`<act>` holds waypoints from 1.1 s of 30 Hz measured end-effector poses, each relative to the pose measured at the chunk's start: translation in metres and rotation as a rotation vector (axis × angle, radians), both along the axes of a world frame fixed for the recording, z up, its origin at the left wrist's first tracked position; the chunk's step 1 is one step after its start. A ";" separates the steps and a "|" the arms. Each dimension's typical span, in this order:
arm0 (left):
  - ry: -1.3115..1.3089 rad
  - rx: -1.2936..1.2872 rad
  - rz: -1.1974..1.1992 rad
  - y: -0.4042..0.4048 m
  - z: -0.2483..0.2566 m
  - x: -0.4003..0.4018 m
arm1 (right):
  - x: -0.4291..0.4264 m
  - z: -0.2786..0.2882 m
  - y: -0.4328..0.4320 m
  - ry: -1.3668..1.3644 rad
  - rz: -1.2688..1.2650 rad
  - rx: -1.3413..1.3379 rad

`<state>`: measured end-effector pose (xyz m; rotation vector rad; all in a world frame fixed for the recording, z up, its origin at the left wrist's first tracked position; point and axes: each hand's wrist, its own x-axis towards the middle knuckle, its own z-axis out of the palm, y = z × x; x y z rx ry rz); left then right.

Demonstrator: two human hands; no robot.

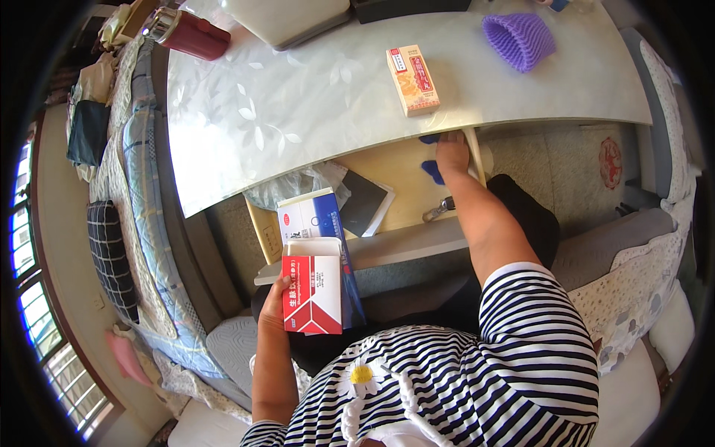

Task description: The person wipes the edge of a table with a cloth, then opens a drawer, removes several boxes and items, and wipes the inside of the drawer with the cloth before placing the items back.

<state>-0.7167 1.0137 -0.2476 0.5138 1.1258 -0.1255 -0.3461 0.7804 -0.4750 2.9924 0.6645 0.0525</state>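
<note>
My left hand [273, 304] grips a red-and-white cardboard medicine box [313, 296] with its top flap up. A blue-and-white medicine box [306, 215], also with an open end, lies right behind it, apparently held in the same hand. Both boxes are in front of the left part of a pulled-out drawer [399, 167]. Deep in the drawer's right back corner is my right hand [452, 153], its fingertips partly hidden at the tabletop's edge. Beside it lie dark blue objects [433, 171]; whether it holds anything is hidden.
The drawer also contains a clear plastic bag [296, 181], a dark booklet [360, 201] and a keyring-like item [438, 209]. On the marble-patterned table [313, 100] are an orange medicine box [413, 81], a purple knitted item [519, 40] and a red thermos [192, 36].
</note>
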 end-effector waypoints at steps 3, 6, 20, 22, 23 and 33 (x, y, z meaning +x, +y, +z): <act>-0.014 0.035 0.013 0.005 0.002 -0.015 | -0.043 0.044 0.020 0.271 -0.278 0.201; 0.004 0.018 0.011 0.007 -0.001 -0.017 | -0.077 0.070 0.038 0.427 -0.455 0.352; -0.014 -0.004 0.046 0.002 -0.006 -0.010 | -0.119 0.080 0.117 0.610 0.263 0.890; -0.074 0.012 0.158 -0.005 0.007 -0.015 | -0.084 0.090 0.086 0.637 0.292 0.947; -0.129 0.042 0.224 -0.006 0.013 -0.022 | -0.069 0.096 0.071 0.572 0.294 0.872; -0.819 0.102 0.562 -0.008 0.021 -0.066 | -0.087 0.081 0.091 0.570 0.401 0.345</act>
